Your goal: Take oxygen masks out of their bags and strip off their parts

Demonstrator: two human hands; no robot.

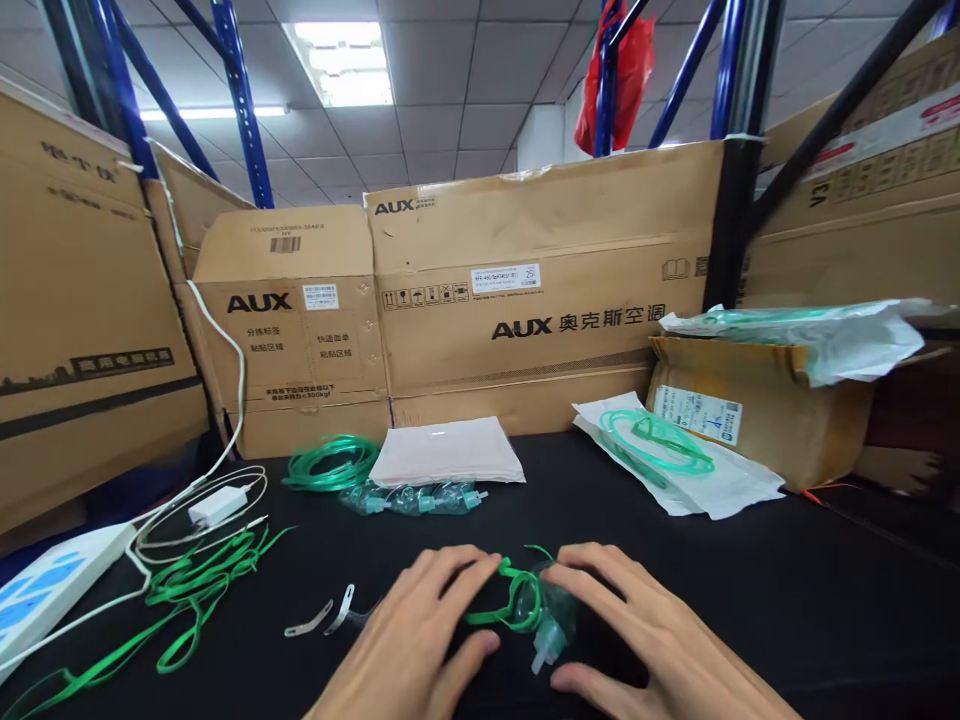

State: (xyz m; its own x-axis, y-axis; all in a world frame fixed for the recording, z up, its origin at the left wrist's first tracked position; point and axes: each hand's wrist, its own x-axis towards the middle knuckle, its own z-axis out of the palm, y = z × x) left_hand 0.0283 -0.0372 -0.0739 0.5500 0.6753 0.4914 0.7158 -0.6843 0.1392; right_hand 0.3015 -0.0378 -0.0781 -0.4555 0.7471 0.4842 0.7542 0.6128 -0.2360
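My left hand (420, 640) and my right hand (637, 630) rest low on the black table (787, 600), both closed around a clear plastic mask (551, 625) with a green elastic strap (502, 600). The left fingers pinch the strap's loop. The right fingers curl over the mask's top, thumb under it. Two small metal clips (322, 618) lie just left of my left hand.
Loose green straps (202, 590) lie at left by a white charger and cable (217, 505). Behind sit coiled green tubing (330, 462), several clear masks (409, 497), a stack of white bags (448, 452), bagged tubing (667, 455), an open carton (757, 410) and a wall of cardboard boxes (525, 300).
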